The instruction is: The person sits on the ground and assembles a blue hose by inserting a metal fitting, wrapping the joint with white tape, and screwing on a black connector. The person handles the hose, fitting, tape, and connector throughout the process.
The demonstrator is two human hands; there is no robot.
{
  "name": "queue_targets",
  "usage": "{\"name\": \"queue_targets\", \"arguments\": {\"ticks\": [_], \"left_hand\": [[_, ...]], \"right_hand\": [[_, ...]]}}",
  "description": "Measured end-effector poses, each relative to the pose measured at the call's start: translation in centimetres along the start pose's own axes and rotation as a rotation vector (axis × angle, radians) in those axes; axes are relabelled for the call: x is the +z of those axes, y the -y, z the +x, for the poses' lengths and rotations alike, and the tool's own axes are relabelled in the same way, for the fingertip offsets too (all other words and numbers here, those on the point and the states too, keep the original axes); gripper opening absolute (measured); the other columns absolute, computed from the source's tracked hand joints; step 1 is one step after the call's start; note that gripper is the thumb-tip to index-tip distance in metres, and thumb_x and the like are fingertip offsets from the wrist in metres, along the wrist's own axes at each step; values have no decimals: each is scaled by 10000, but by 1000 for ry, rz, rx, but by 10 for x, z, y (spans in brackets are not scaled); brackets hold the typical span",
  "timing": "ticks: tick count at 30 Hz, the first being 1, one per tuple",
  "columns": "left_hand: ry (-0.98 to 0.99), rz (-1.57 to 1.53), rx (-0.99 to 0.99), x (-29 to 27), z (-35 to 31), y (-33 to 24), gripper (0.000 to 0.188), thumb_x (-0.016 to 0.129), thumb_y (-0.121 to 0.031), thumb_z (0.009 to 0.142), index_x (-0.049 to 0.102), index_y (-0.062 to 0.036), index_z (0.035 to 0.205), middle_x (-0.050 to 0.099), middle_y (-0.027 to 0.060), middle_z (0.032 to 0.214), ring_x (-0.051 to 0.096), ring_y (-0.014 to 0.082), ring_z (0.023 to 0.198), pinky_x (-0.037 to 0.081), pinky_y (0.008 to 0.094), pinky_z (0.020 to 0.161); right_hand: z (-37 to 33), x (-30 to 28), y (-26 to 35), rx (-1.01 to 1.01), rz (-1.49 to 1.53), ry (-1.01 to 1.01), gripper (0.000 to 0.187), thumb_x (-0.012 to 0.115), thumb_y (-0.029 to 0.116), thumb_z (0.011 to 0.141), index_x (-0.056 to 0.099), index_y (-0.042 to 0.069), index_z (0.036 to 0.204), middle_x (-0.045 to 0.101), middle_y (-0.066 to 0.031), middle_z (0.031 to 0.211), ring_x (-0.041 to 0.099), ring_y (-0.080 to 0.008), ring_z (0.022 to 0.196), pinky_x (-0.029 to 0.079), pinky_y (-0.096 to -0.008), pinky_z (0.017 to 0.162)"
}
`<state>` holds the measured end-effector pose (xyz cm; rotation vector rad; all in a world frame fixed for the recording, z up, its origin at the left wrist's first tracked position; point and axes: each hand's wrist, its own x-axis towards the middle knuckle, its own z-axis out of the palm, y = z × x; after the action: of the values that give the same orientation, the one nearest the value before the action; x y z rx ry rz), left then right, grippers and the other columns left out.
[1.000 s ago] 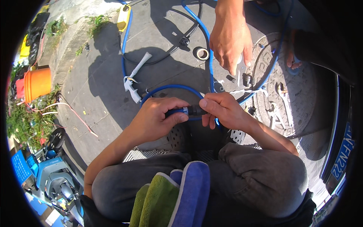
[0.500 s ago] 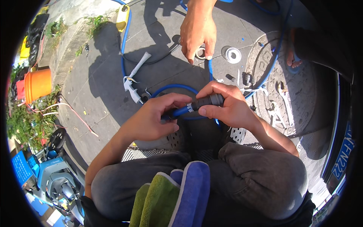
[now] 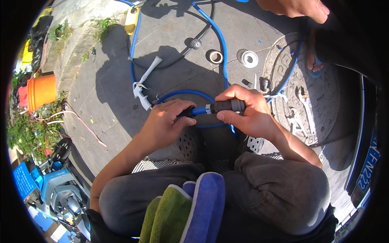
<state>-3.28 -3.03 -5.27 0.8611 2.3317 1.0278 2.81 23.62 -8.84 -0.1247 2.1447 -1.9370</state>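
Observation:
In front of my knees, my right hand (image 3: 257, 115) grips a black cylindrical hose connector (image 3: 223, 107) between thumb and fingers. A short stretch of blue hose (image 3: 199, 111) runs leftward from the connector's toothed grey end. Around that hose, my left hand (image 3: 162, 123) pinches a black collar (image 3: 187, 112), partly hidden by the fingers. A visible gap separates collar and connector. More blue hose (image 3: 187, 92) loops on the ground just beyond my hands. To the left lies a white spray gun (image 3: 140, 96).
Two tape rolls, one brown (image 3: 215, 57) and one white (image 3: 249, 59), lie ahead. Right of them are small black fittings (image 3: 265, 84) and wrenches (image 3: 306, 109) by a round manhole cover (image 3: 324, 93). Another person's hand (image 3: 298, 7) is at the upper right. Folded towels (image 3: 204, 206) rest near my lap.
The other person's hand has moved from the tape roll to the upper right. My hands have levelled the connector, and more blue hose shows between the collar and its toothed end.

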Motion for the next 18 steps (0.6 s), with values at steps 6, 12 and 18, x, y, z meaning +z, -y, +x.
{"name": "queue_targets", "arguments": {"ticks": [6,12,18], "left_hand": [[-41,32,77,3,-2,-5,392,823,-58,841,682,15,1199,758,167,1043,758,328,902,584,385,772],[-52,-12,134,2,-4,-11,370,810,-49,846,664,33,1176,743,175,1032,745,352,892,584,395,762],[-34,-89,156,3,2,-21,368,818,-47,849,662,39,1170,741,190,1031,741,364,880,585,405,758]], "right_hand": [[-2,2,12,-111,-14,-29,347,859,41,868,697,54,1174,716,-15,911,635,-62,771,490,-253,671],[0,1,20,-273,-79,-23,360,863,25,853,692,42,1169,714,-36,867,649,-77,723,475,-261,626],[0,9,19,-315,-66,-17,340,859,32,858,687,38,1152,720,-37,851,679,-94,730,496,-264,636]]}}
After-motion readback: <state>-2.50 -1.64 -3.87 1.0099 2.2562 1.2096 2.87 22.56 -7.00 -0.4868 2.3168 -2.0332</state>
